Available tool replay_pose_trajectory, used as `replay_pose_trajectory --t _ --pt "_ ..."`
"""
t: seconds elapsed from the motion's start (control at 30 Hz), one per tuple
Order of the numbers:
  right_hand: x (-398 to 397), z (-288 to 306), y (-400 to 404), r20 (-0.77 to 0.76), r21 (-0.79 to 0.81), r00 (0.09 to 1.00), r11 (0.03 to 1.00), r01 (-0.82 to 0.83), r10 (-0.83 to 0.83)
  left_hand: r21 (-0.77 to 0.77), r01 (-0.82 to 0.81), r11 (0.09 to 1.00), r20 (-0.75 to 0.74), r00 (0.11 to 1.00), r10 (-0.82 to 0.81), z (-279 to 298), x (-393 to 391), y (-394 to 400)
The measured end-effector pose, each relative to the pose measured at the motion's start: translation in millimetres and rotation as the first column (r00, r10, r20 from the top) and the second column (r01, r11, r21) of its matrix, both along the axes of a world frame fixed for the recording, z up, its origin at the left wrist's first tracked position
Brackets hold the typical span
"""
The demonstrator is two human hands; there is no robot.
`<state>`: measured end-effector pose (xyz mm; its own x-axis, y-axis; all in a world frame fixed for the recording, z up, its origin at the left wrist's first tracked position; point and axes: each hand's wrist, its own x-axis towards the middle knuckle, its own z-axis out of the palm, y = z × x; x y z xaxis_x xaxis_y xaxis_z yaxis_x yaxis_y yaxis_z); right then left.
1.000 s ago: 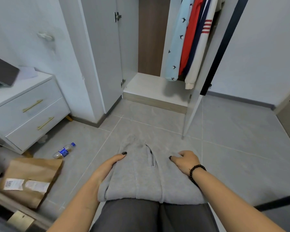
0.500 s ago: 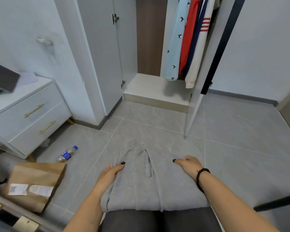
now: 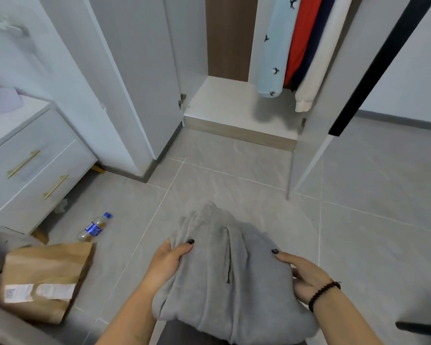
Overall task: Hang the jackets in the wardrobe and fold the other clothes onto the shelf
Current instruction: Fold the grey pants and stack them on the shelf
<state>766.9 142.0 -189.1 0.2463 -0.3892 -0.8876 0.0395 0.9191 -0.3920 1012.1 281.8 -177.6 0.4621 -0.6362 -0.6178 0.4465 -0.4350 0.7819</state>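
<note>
A folded grey garment (image 3: 224, 272) lies across my lap, low in the middle of the view. My left hand (image 3: 168, 260) grips its left edge, thumb on top and fingers under the cloth. My right hand (image 3: 302, 275), with a dark bead bracelet at the wrist, holds the right edge the same way. Ahead stands the open wardrobe, its white bottom shelf (image 3: 224, 103) bare on the left. Several jackets (image 3: 296, 43) hang inside at the right: light blue, red, navy and cream.
The wardrobe's left door (image 3: 135, 70) and right door (image 3: 316, 135) stand open. A white drawer unit (image 3: 28, 168) is at the left. On the grey tile floor lie a plastic bottle (image 3: 95, 227) and a brown paper bag (image 3: 45, 280).
Both hands slid from the top of the garment to its side edges and took hold. The view has moved nearer the wardrobe and tilted down.
</note>
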Motion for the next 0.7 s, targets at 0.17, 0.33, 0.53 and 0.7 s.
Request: replay_pose_trajectory --t 0.17,0.33,0.53,0.7 --pt "26.6 36.7 -29.7 0.184 0.150 0.983 0.988 -0.045 0.017 -0.034 0.032 0.999 -0.027 0.999 -0.033 43.0 15.2 -46.1" --pt "54.0 112.1 -54.1 0.210 0.083 0.977 0.996 -0.039 0.021 -0.072 -0.031 0.997 -0.104 0.994 0.023 124.5 18.2 -71.1" --pt "71.8 230.7 -62.9 0.153 -0.292 0.984 0.955 -0.043 0.091 -0.157 -0.055 0.986 -0.076 0.996 0.044 241.8 31.8 -85.0" --pt "84.7 327.8 -72.4 0.134 -0.566 0.981 0.824 -0.041 0.140 -0.270 0.014 0.963 0.052 0.999 0.000 338.1 51.2 -100.6"
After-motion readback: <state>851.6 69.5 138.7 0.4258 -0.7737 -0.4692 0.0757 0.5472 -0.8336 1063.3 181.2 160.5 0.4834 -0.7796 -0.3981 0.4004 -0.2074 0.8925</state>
